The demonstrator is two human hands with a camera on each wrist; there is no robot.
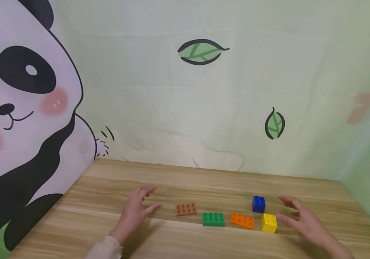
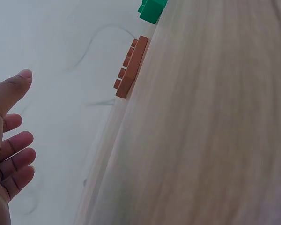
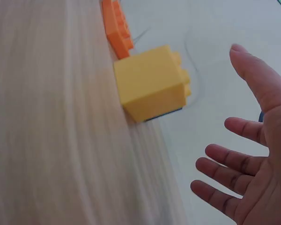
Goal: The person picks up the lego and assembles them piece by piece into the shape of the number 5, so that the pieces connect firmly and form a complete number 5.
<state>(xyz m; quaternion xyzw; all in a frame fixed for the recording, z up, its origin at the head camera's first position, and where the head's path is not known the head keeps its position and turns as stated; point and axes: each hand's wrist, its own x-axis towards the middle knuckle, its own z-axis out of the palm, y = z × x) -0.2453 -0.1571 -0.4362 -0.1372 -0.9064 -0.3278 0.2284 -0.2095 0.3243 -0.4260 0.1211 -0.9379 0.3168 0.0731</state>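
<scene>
My left hand (image 1: 135, 208) hovers to the left of a flat brown toy brick (image 1: 186, 209), fingers relaxed and holding nothing. My right hand (image 1: 305, 219) is just right of a yellow brick (image 1: 269, 223), its thumb near it and its fingers spread. Behind the yellow brick stands a blue brick (image 1: 258, 204). A flat green brick (image 1: 213, 219) and a flat orange brick (image 1: 242, 220) lie between the brown and yellow ones, studs up. In the right wrist view the yellow brick (image 3: 152, 83) hides nearly all of the blue one.
The bricks lie on a wood-grain table (image 1: 172, 237). A pale green cloth backdrop (image 1: 139, 72) with leaf drawings rises at the table's back edge. On the left is a large printed panda (image 1: 26, 79).
</scene>
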